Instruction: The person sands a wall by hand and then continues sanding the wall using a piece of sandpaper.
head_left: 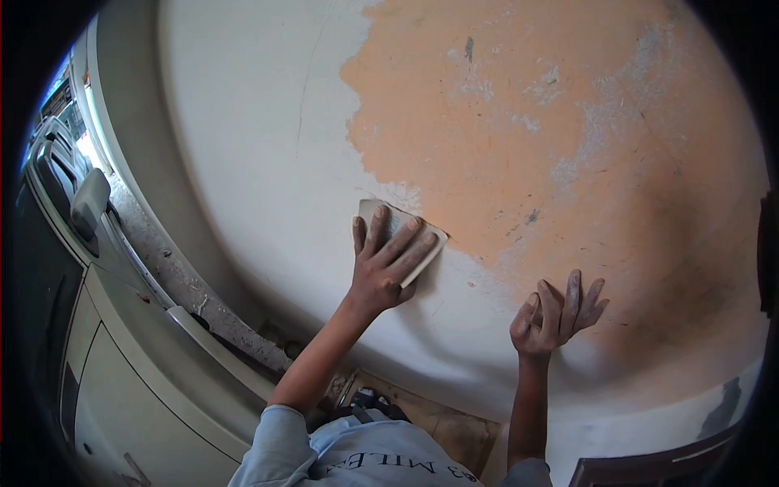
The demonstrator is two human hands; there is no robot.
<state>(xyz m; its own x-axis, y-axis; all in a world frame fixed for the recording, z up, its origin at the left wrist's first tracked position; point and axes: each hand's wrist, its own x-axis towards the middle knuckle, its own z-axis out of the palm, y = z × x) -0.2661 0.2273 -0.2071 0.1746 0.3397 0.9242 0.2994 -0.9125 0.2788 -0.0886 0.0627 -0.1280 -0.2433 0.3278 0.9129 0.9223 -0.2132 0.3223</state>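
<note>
Pad (396,217), one, pressed to wall (268,162) by spread left hand (387,264); right hand (558,316) spread.

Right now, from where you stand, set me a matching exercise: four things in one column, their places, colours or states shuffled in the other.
1. Flat pad
2. Right hand
3. Shirt
4. Wall

A. Pale blue with dark letters
B. Part white, part peach, with grey scuffs
C. Under the left hand
D. Fingers spread, holding nothing that shows

Pairs: 1-C, 2-D, 3-A, 4-B
</note>
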